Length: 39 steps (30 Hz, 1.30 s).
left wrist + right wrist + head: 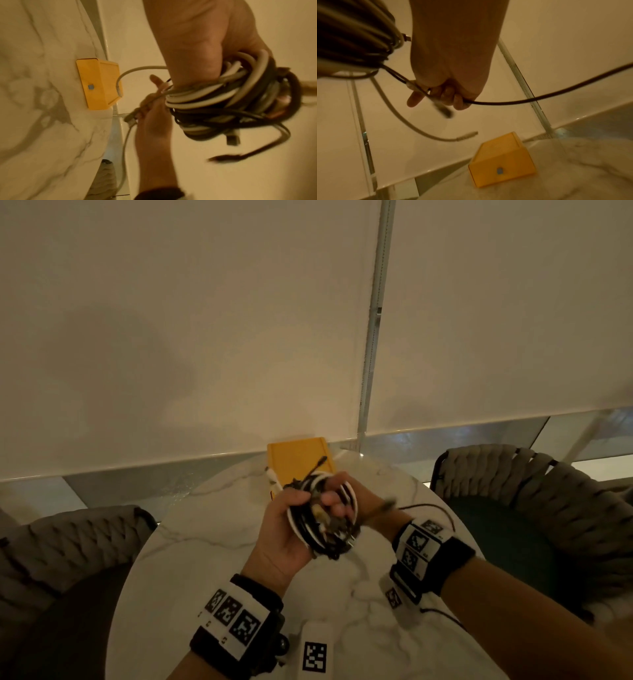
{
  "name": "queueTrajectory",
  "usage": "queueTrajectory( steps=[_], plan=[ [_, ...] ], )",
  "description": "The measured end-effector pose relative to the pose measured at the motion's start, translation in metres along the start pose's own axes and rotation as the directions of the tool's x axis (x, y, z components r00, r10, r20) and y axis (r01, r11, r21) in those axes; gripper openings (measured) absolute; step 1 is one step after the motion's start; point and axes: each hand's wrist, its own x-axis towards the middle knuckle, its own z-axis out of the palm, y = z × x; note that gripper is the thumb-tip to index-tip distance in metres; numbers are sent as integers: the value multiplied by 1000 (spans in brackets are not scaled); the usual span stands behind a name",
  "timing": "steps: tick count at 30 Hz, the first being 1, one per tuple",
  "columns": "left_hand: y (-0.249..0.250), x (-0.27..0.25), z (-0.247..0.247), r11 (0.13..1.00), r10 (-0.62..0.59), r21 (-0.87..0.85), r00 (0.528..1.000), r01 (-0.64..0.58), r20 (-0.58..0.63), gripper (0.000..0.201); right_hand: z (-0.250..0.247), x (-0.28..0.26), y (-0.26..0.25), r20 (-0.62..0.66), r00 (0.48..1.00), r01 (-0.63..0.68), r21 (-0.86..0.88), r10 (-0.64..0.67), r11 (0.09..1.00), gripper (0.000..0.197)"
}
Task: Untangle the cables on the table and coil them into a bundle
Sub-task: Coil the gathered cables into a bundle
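A coil of black and white cables (322, 522) hangs above the round marble table (205, 542). My left hand (284, 529) grips the coil (223, 97) with its fingers curled round the loops. My right hand (356, 498) is just behind the coil. In the right wrist view, the right hand (450, 94) holds a thin dark cable (522, 101) that runs off to the right, together with a blurred plug end. A white cable end (465, 136) dangles free below the coil (351, 40). The right hand (154, 115) sits beside the loops.
A yellow box (298, 460) stands on the table's far edge, just beyond the hands. Woven chairs stand at the left (68, 542) and right (531, 491) of the table. A roller blind (205, 337) fills the background. A small tagged block (315, 652) lies near the front edge.
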Motion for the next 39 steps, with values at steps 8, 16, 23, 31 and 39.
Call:
queueTrajectory(
  steps=[8,16,23,31,39],
  plan=[
    [30,7,-29,944,305,-11,886,-330,-349,42,0,-38,16,249,967,127,-275,-57,953,27],
    [7,9,-16,981,173,131,943,-140,-284,30,-66,-22,-49,190,919,394,-459,-345,796,16],
    [3,6,9,998,-39,47,997,42,-61,68,-79,17,-41,37,940,332,135,-340,933,15],
    [-14,-3,17,979,-175,124,976,159,129,44,-53,21,-22,152,976,120,239,-159,964,20],
    [-4,2,10,997,-20,-72,992,29,123,64,-6,-32,8,165,982,-104,55,94,993,22]
  ],
)
